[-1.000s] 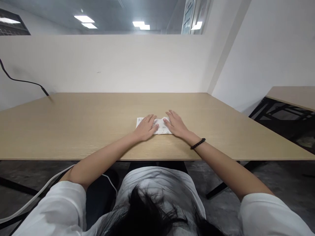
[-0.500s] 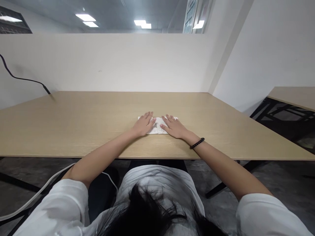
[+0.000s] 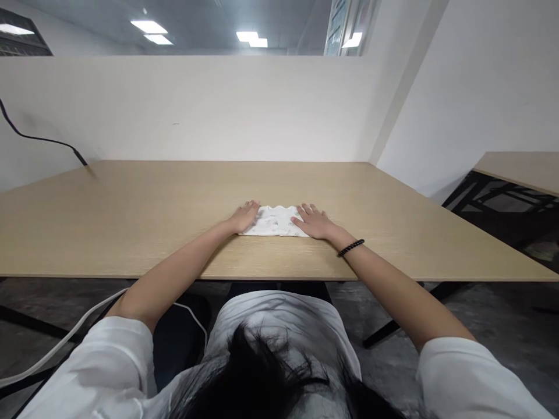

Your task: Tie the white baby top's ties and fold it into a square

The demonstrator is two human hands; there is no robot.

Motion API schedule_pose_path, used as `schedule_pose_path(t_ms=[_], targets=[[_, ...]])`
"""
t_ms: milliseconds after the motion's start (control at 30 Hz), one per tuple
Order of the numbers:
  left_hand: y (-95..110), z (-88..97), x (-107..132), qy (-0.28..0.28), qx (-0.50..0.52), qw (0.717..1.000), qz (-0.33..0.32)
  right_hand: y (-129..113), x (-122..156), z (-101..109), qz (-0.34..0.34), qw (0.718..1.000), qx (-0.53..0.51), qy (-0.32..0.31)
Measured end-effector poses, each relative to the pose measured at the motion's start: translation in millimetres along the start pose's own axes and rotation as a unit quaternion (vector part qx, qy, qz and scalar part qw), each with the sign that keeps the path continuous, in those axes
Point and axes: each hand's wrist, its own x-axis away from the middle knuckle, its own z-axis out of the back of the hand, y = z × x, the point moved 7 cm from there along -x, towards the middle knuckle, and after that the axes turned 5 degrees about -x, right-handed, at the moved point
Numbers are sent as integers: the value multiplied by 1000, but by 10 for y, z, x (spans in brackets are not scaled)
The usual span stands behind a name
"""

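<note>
A folded white cloth [image 3: 274, 222] with a small faint print lies flat in the middle of the light wood table [image 3: 131, 238]. My left hand [image 3: 243, 216] rests palm down against the cloth's left end, fingers spread and holding nothing. My right hand [image 3: 314, 222] lies flat on the cloth's right end, its fingers apart. A dark beaded bracelet [image 3: 350, 248] circles my right wrist.
White walls border the table's far and right sides. A black cable [image 3: 43, 139] runs down the left wall to the table's far corner. A white cable [image 3: 74, 343] hangs below the near edge at left. Another desk [image 3: 519, 169] stands at far right.
My hands have slid apart, from the cloth's middle towards its two ends. More of the cloth now shows, and it lies flatter and longer.
</note>
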Motion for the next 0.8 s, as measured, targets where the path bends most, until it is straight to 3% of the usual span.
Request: schedule_pose_path(t_ms=[67,200,367,567,667,800], targets=[[62,39,42,-9,-40,999,1,-46,27,49,7,1000,-1,8],[403,97,80,13,-91,993,-72,-260,45,194,42,998,-10,49],[664,-135,-70,-46,-114,991,-62,-594,-107,178,67,996,-16,52],[639,-347,-183,-103,-126,986,-44,-663,-281,-78,49,997,-56,19],[630,-354,-176,-104,-113,987,-53,-637,-314,-149,65,996,-65,-1],[590,-353,-174,-113,-121,986,-10,-592,-346,-157,60,996,-61,-12]])
